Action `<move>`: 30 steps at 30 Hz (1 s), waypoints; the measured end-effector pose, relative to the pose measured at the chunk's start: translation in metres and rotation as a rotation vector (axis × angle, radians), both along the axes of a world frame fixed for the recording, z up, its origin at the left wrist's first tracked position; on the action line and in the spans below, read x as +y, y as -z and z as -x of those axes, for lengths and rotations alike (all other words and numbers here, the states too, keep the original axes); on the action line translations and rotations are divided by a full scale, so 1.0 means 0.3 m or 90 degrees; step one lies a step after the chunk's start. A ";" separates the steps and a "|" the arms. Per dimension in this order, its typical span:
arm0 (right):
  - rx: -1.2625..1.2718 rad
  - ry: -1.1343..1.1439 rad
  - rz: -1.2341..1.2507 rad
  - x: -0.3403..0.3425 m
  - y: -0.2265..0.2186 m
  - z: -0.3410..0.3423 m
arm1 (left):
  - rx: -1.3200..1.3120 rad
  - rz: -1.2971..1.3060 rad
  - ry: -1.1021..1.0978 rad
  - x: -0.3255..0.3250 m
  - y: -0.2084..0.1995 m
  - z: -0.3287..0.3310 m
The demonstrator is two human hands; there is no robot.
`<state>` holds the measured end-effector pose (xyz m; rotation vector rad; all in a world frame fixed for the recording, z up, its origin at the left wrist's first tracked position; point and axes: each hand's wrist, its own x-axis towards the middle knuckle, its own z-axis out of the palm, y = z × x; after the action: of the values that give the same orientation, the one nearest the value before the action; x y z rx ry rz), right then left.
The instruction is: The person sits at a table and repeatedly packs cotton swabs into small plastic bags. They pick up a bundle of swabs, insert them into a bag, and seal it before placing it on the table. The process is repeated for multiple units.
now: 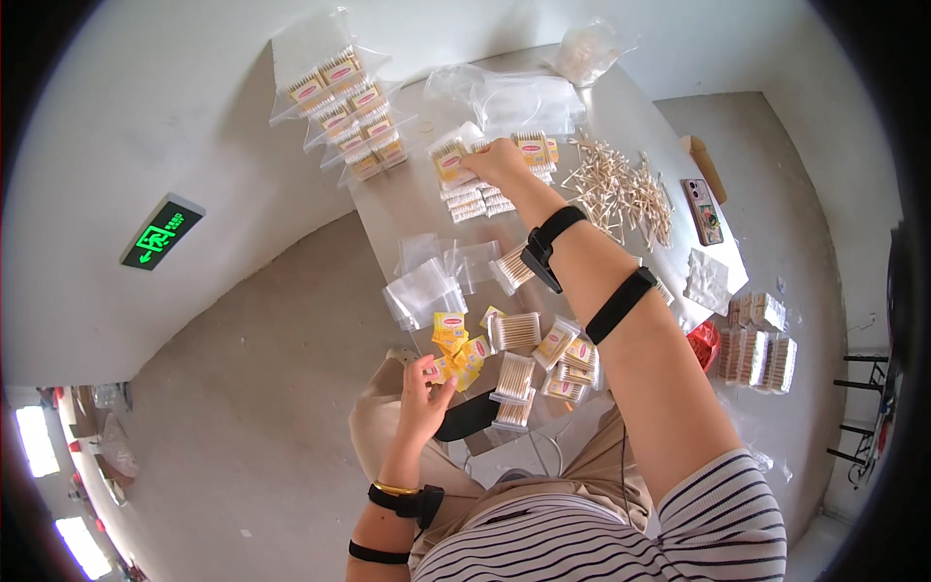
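My right hand [500,163] reaches to the far part of the table, its fingers closed at the edge of a small pack of cotton swabs [449,163] with a yellow label. That pack sits on a stack of similar packs [467,206], partly hidden by the hand. My left hand [423,400] is low at the near edge, fingers apart, beside a loose pile of yellow printed cards [450,335]. No object shows in it. To its right lie clear bags of cotton swabs [515,332], and several packs with yellow cards [557,343] lie next to them.
Loose cotton swabs [621,189] are heaped at the table's right. Empty clear bags [427,291] lie at the left edge, with more plastic bags [514,97] at the back. Larger bagged packs [354,116] stand back left. A phone [703,210] rests near the right edge.
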<state>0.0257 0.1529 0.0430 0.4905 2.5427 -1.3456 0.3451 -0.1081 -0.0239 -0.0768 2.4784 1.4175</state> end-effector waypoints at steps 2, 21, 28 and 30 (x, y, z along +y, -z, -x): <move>0.007 -0.009 -0.019 0.015 0.005 0.001 | 0.005 -0.012 0.011 0.019 -0.071 0.020; 0.102 -0.036 0.014 0.277 -0.065 -0.623 | 0.132 0.074 0.015 -0.044 0.043 0.180; 0.092 -0.077 -0.013 0.309 0.055 -0.841 | 0.192 0.218 0.115 0.069 0.050 0.084; 0.099 -0.087 -0.039 0.295 0.073 -0.847 | 0.187 0.255 0.127 0.083 0.034 0.075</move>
<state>0.2800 0.2413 0.0210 0.2243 2.6934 -1.3067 0.3225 -0.0830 -0.0340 0.3109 2.8787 0.8917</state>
